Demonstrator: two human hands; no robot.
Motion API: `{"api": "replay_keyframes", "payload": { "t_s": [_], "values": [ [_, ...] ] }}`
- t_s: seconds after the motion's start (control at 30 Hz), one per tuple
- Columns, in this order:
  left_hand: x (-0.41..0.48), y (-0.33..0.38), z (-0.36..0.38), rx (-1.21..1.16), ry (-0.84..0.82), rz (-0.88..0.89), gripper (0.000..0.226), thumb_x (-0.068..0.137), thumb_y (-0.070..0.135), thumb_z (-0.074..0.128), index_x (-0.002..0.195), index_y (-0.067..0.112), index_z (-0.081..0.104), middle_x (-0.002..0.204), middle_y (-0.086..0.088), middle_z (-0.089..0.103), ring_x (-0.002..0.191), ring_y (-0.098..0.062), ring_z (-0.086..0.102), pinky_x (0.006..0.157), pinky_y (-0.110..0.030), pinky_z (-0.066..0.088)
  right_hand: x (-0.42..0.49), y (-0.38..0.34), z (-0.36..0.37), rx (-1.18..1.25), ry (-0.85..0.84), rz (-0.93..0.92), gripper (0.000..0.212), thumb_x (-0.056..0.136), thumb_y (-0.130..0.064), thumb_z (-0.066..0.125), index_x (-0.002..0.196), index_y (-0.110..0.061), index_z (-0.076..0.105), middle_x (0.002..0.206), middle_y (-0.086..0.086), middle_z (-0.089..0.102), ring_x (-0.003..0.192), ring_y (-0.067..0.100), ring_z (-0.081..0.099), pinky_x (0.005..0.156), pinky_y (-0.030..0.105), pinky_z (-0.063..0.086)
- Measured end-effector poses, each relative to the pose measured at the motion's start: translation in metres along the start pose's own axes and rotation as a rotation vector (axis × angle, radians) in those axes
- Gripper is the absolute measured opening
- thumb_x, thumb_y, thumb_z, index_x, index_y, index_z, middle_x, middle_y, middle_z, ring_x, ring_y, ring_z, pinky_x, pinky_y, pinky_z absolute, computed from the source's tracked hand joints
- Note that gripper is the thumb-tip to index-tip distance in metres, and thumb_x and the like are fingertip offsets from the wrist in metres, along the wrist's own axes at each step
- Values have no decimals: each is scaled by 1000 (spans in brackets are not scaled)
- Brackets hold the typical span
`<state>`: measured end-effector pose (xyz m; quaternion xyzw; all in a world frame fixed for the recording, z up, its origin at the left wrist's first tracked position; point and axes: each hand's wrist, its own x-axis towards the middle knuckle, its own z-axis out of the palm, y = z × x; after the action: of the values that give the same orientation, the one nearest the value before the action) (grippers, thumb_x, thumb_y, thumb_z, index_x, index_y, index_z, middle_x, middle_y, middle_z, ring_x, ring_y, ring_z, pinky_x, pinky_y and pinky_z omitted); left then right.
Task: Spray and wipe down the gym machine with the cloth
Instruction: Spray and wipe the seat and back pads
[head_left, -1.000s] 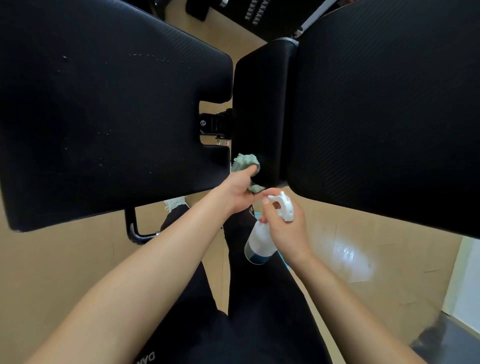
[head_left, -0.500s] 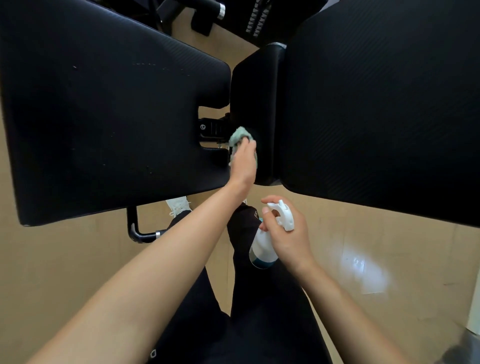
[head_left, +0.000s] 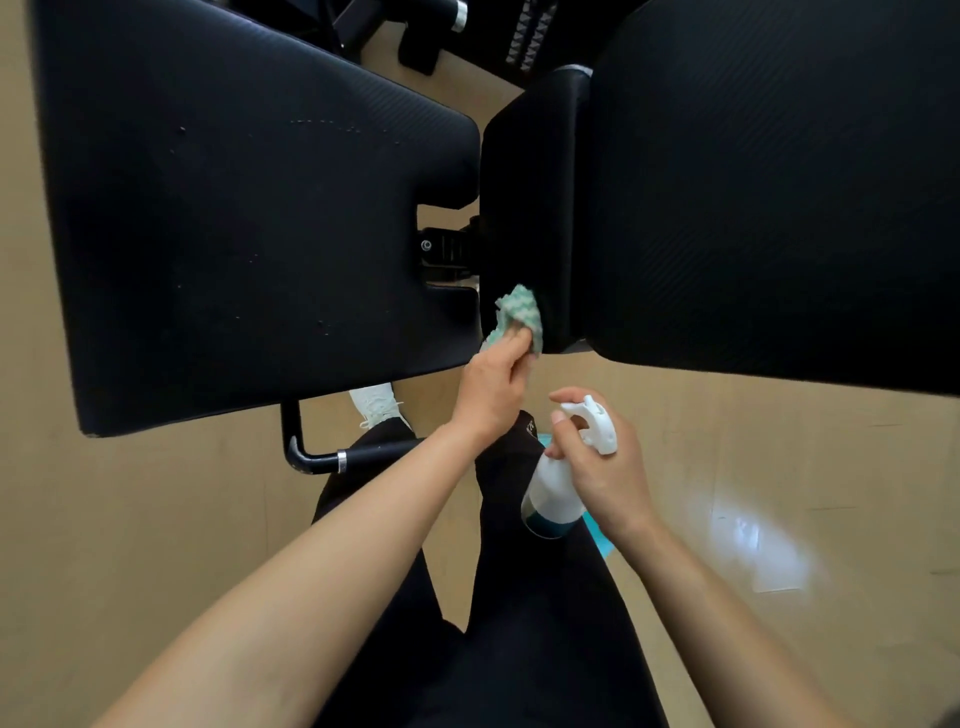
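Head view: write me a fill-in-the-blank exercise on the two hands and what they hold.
1. The left hand holds a ____ against the middle pad.
2. The right hand grips a white spray ____.
3. The big left pad is coloured ____.

Missing words: cloth; bottle; black.

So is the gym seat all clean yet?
Not yet. Small specks, maybe spray drops, dot the left pad, so some spraying looks done there. Now the left hand grips the cloth against the right pad, on its edge by the gap, while the right hand holds the spray bottle. The left pad's specks look unwiped, and the right pad's big face may need wiping too.
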<state>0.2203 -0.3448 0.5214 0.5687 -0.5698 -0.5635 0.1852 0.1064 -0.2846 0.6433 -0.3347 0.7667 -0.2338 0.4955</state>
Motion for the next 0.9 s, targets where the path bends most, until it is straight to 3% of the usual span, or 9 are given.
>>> {"api": "replay_keyframes", "payload": {
  "t_s": [0.07, 0.13, 0.2, 0.33, 0.4, 0.53, 0.7, 0.8, 0.9],
  "values": [
    [-10, -17, -20, 68, -78, -93, 11, 97, 11, 61, 95, 19, 67, 74, 9, 63, 67, -14, 55, 70, -39, 52, -4, 1, 1, -5, -12, -24, 17, 101, -6, 61, 108, -19, 69, 73, 2, 65, 65, 10, 65, 65, 13, 50],
    [-24, -32, -47, 39, -68, -230, 21, 97, 13, 64, 113, 20, 75, 90, 5, 72, 76, -5, 60, 76, -24, 50, -4, 5, 6, -71, -67, -48, 16, 100, -4, 61, 103, -18, 69, 76, 2, 65, 68, 18, 64, 62, 17, 51],
    [-39, -46, -77, -49, 66, -349, 33, 98, 14, 63, 131, 16, 69, 109, 3, 72, 96, -10, 65, 89, -25, 52, -1, 11, 15, -196, -157, -68, 19, 97, -9, 60, 96, -26, 67, 75, -8, 62, 71, 24, 63, 66, 36, 54],
    [-80, -74, -127, -193, 276, -437, 29, 100, 10, 60, 127, 13, 69, 105, 6, 73, 94, -8, 69, 81, -18, 55, 1, 28, 40, -417, -278, -55, 14, 93, -15, 62, 90, -29, 62, 73, -5, 61, 73, 23, 56, 74, 48, 52],
    [-103, -84, -139, -228, 331, -478, 28, 100, 6, 60, 126, 12, 69, 104, 7, 73, 94, -6, 69, 79, -14, 53, 1, 38, 55, -476, -335, -49, 7, 95, -23, 67, 94, -27, 61, 79, -3, 64, 78, 25, 59, 76, 48, 53],
    [-153, -106, -143, -283, 494, -544, 27, 99, 4, 60, 121, 15, 70, 109, -1, 73, 100, -16, 69, 94, -32, 55, 0, 68, 87, -603, -458, -31, 21, 91, -39, 75, 98, -28, 58, 88, -3, 66, 85, 26, 62, 77, 45, 55],
    [-205, -118, -116, -386, 572, -609, 25, 99, 1, 59, 110, 19, 72, 100, -4, 73, 90, -22, 64, 89, -37, 53, -10, 98, 121, -729, -489, -20, 12, 92, -29, 68, 87, -24, 59, 90, 2, 64, 89, 28, 61, 69, 34, 43],
    [-225, -124, -101, -425, 594, -633, 25, 99, 1, 59, 119, 10, 72, 101, -2, 74, 92, -20, 66, 89, -34, 54, -16, 108, 128, -778, -483, 3, 13, 94, -27, 65, 83, -19, 64, 84, 3, 63, 85, 27, 63, 67, 33, 45],
    [-240, -122, -89, -485, 614, -659, 26, 100, 1, 59, 111, 19, 73, 102, -1, 75, 92, -18, 69, 89, -33, 57, -22, 112, 124, -751, -448, 30, 21, 95, -32, 68, 79, -21, 61, 75, -2, 58, 69, 17, 56, 56, 28, 37]
  ]
}}
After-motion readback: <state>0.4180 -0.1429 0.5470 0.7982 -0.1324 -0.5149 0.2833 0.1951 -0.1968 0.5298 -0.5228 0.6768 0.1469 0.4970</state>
